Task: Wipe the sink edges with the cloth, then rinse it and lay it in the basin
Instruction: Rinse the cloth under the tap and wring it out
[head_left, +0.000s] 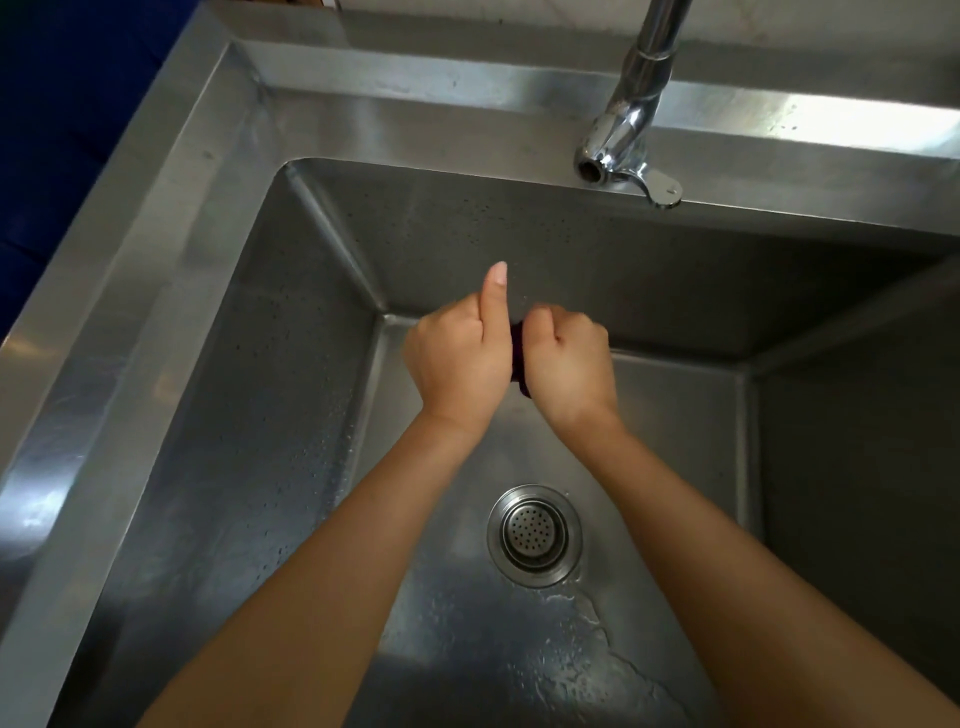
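Both my hands are held together over the back of the steel sink basin (291, 415), below the tap. A dark maroon cloth (519, 358) is squeezed between them; only a narrow strip of it shows. My left hand (457, 358) grips it with the thumb sticking up. My right hand (566, 358) is a closed fist on the other end. The chrome tap (623, 140) stands on the back rim, its spout (589, 169) pointing forward; no water runs from it.
A round drain strainer (535, 535) lies in the basin floor between my forearms, with a trail of water (597, 639) in front of it. Droplets cover the left wall. The wide steel rim (119, 291) runs along the left and back. A dark blue surface (57, 104) lies beyond the left rim.
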